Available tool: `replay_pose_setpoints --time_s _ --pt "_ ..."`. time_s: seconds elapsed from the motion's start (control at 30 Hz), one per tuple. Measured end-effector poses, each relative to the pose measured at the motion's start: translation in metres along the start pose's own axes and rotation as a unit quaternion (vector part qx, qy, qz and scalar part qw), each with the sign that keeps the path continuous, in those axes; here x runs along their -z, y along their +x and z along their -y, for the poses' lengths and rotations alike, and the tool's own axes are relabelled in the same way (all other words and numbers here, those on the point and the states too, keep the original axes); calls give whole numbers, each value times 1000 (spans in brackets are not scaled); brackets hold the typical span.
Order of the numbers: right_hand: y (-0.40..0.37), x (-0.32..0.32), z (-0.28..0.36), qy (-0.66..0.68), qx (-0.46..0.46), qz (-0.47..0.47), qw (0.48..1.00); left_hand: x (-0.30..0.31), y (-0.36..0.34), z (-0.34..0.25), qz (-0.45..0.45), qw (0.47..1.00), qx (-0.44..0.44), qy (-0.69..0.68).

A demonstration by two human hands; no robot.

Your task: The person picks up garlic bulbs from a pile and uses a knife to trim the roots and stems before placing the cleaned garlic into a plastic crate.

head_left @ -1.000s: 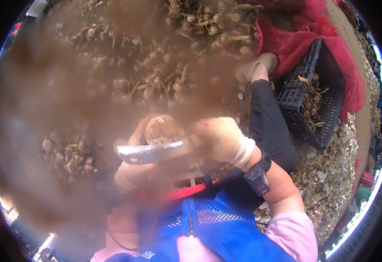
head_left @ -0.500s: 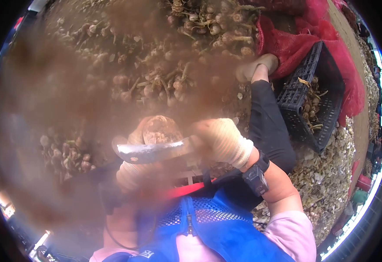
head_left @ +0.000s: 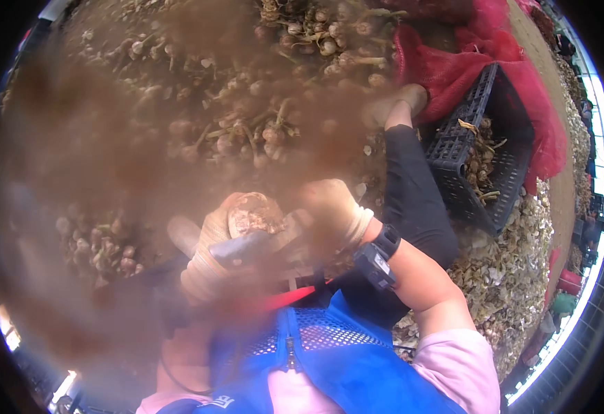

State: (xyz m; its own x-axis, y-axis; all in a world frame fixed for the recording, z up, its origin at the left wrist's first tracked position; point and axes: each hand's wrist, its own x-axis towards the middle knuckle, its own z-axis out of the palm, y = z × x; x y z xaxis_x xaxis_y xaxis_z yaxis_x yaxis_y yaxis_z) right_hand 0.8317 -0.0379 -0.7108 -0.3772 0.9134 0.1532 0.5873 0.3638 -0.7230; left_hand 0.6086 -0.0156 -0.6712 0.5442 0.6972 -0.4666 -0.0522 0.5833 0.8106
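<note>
Knife (head_left: 238,248) blurred; right grip (head_left: 334,212) hazy; blue vest (head_left: 364,376) cut off by bottom edge

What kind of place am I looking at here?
Probably a garlic sorting or trimming area: heaps of garlic bulbs with stems on the ground, a black plastic crate holding more, and red mesh sacks beside it.
</note>
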Motion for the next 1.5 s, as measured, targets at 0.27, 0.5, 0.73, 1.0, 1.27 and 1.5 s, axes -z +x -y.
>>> replay_pose_setpoints --time_s 0.27,0.5,0.73,1.0,1.27,1.5 --pt "2 -25 -39 25 22 4 999 10 -3 13 25 1000 -5 -14" --pt "-4 -24 -98 -74 -159 -37 984 71 -25 69 174 860 71 -475" --pt "30 -4 -3 332 -213 -80 915 39 -18 -33 -28 974 -153 -164" --pt "35 -43 34 306 -190 -61 931 59 3 5 -54 859 -228 -455" --pt "37 -81 18 401 -271 -46 874 36 6 -4 138 760 -249 -584" --pt "36 -83 -3 341 -318 -133 875 110 -21 -80 -116 711 -451 -527"
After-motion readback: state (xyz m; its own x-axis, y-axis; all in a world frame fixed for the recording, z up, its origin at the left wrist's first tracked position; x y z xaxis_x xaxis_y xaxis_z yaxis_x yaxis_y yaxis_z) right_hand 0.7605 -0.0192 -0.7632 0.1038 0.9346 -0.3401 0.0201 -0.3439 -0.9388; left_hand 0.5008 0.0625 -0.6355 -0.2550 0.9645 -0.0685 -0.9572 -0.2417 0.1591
